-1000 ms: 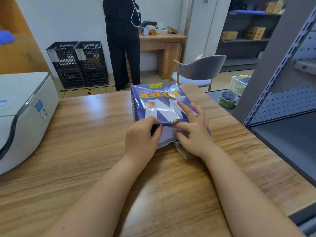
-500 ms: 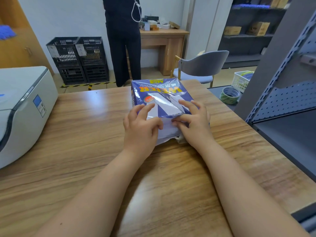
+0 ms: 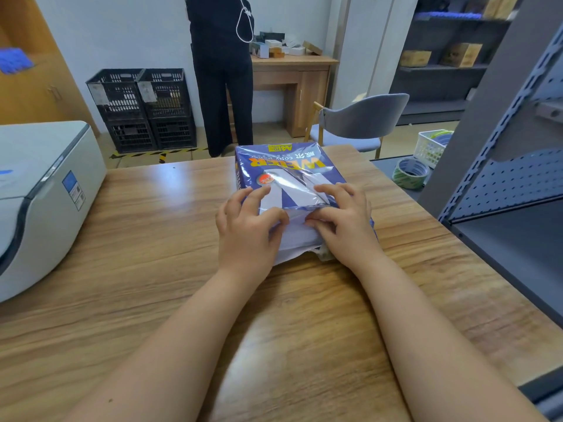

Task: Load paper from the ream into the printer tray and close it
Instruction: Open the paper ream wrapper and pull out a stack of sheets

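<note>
Wood makes up the long brown table [image 3: 128, 269] where all the work is going on. One shiny blue pack of paper with yellow letters [image 3: 288, 167] lies flat on it, right in front of the person. The end of the wrapper nearest the person is torn open, and the white paper sheets [image 3: 297, 236] show there.

Both hands sit on that open end. The left hand [image 3: 248, 228] has its fingers curled over the top of the wrapper, with the thumb pressed on the white sheets. The right hand [image 3: 342, 220] does the same on the other side. The two thumbs almost meet in the middle. The hands are half closed, pinching the wrapper's edge and the paper under it. I think they are held this way to peel the wrapper back, so some sheets can slide out. No sheets are out yet.

One big white and grey printer [image 3: 39, 190] sits on the left end of the table, well apart from the pack. Its tray cannot be seen from here, so I cannot tell if it is open.

Behind the table are black plastic crates [image 3: 143, 108] stacked in two piles, one grey chair [image 3: 362, 117] and one person in dark clothes [image 3: 221, 74] standing at a small wooden desk [image 3: 294, 74]. One roll of green tape [image 3: 409, 173] lies off to the right.
</note>
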`<state>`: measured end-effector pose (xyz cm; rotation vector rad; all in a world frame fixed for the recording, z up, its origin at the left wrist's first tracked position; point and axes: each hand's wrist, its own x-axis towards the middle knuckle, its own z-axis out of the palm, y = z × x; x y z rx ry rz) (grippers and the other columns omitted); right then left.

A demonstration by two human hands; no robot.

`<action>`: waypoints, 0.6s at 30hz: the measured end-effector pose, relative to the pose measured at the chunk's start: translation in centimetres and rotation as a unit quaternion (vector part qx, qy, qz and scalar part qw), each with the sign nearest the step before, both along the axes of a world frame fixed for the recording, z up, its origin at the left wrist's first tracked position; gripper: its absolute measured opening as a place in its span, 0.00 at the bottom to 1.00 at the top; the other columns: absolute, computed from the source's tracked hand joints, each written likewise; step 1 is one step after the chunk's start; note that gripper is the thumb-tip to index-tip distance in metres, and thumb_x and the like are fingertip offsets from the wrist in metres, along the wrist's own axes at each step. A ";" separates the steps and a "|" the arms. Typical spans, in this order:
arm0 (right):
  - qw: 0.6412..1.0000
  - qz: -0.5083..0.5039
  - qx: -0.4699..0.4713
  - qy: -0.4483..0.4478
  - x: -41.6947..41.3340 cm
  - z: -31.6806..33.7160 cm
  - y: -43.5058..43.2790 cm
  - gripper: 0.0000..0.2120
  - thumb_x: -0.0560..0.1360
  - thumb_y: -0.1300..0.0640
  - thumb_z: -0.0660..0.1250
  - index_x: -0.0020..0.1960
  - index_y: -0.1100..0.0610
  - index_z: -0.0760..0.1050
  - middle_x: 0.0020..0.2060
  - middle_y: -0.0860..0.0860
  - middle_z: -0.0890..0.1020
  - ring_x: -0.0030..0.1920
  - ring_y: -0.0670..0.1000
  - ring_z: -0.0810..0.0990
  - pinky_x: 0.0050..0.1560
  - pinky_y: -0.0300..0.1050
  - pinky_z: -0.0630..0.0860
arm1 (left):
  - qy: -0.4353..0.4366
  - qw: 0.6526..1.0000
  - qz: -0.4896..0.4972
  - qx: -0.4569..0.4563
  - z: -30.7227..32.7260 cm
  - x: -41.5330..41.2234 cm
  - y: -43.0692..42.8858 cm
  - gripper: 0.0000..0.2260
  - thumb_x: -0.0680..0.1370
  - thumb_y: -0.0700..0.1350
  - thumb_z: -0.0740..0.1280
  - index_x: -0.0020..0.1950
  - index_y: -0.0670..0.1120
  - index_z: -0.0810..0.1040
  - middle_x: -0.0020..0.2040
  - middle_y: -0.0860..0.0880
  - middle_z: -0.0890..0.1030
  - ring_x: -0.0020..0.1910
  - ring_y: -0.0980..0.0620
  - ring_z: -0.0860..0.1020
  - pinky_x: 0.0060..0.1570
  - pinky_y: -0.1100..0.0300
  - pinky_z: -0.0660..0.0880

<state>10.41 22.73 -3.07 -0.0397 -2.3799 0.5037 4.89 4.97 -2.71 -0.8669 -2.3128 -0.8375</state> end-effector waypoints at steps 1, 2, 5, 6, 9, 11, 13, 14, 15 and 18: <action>1.000 0.002 -0.012 -0.011 0.1 0.1 0.1 0.05 0.68 0.50 0.72 0.40 0.50 0.85 0.63 0.49 0.77 0.63 0.53 0.63 0.62 0.50 0.60 | 0.000 1.000 0.001 0.001 0.0 0.0 0.0 0.04 0.69 0.44 0.72 0.40 0.53 0.81 0.63 0.47 0.79 0.64 0.41 0.71 0.59 0.48 0.62; 1.000 0.002 -0.020 -0.020 0.2 0.1 0.3 0.06 0.67 0.48 0.73 0.41 0.49 0.85 0.64 0.48 0.77 0.64 0.53 0.63 0.63 0.50 0.59 | 0.000 1.000 0.000 0.001 0.0 -0.1 0.0 0.04 0.70 0.44 0.72 0.40 0.52 0.81 0.62 0.48 0.79 0.64 0.41 0.71 0.59 0.48 0.62; 0.999 -0.010 -0.026 -0.027 0.0 0.0 0.3 0.05 0.65 0.49 0.75 0.40 0.48 0.85 0.64 0.48 0.76 0.64 0.54 0.63 0.62 0.48 0.56 | -0.007 1.000 -0.004 0.004 0.0 -0.1 0.0 0.03 0.69 0.44 0.71 0.40 0.52 0.80 0.62 0.48 0.79 0.64 0.41 0.70 0.60 0.48 0.62; 0.999 -0.015 -0.027 -0.027 -0.1 -0.1 0.3 0.05 0.65 0.49 0.76 0.39 0.48 0.85 0.63 0.48 0.76 0.64 0.54 0.63 0.62 0.47 0.56 | -0.014 1.000 -0.005 0.006 0.0 -0.1 0.0 0.03 0.69 0.45 0.72 0.40 0.53 0.80 0.63 0.48 0.79 0.65 0.41 0.70 0.60 0.47 0.63; 0.999 -0.028 -0.030 -0.022 -0.2 -0.3 0.2 0.04 0.64 0.50 0.77 0.38 0.48 0.85 0.62 0.48 0.77 0.63 0.54 0.64 0.62 0.49 0.58 | -0.037 0.999 -0.009 -0.001 0.0 -0.2 0.0 0.07 0.66 0.49 0.76 0.41 0.53 0.80 0.64 0.49 0.78 0.65 0.42 0.69 0.60 0.46 0.63; 0.999 -0.033 -0.039 -0.013 -0.3 -0.4 0.1 0.04 0.63 0.50 0.76 0.37 0.49 0.85 0.61 0.49 0.78 0.62 0.57 0.66 0.61 0.52 0.60 | -0.042 0.999 -0.009 -0.009 0.0 -0.2 0.1 0.09 0.65 0.50 0.77 0.41 0.53 0.80 0.63 0.49 0.78 0.65 0.41 0.69 0.59 0.46 0.63; 0.998 -0.032 -0.044 -0.008 -0.4 -0.3 -0.1 0.04 0.63 0.52 0.77 0.37 0.50 0.85 0.61 0.49 0.79 0.61 0.58 0.67 0.60 0.54 0.62 | -0.043 0.999 -0.009 -0.012 0.0 -0.2 0.1 0.10 0.65 0.49 0.78 0.41 0.53 0.80 0.63 0.49 0.78 0.65 0.41 0.69 0.59 0.46 0.63; 0.999 -0.030 -0.039 -0.006 -0.4 -0.3 -0.1 0.04 0.63 0.53 0.77 0.37 0.50 0.85 0.60 0.50 0.79 0.61 0.57 0.67 0.59 0.56 0.63 | -0.044 0.999 -0.008 -0.012 0.0 -0.2 0.1 0.10 0.64 0.50 0.78 0.41 0.53 0.80 0.63 0.49 0.78 0.65 0.41 0.69 0.59 0.46 0.63; 0.999 -0.026 -0.030 -0.002 -0.5 -0.3 -0.1 0.03 0.64 0.54 0.77 0.37 0.50 0.85 0.60 0.50 0.79 0.61 0.57 0.66 0.59 0.58 0.65 | -0.045 0.999 -0.007 -0.011 0.0 -0.3 0.1 0.10 0.64 0.50 0.78 0.41 0.53 0.79 0.64 0.49 0.78 0.65 0.41 0.69 0.59 0.46 0.63; 1.000 -0.011 0.000 0.007 -0.6 -0.4 0.0 0.01 0.67 0.56 0.75 0.39 0.52 0.85 0.58 0.51 0.80 0.59 0.57 0.67 0.56 0.62 0.68 | -0.044 0.999 -0.005 -0.011 -0.1 -0.3 0.1 0.10 0.65 0.50 0.78 0.42 0.53 0.79 0.63 0.49 0.78 0.66 0.41 0.69 0.59 0.46 0.63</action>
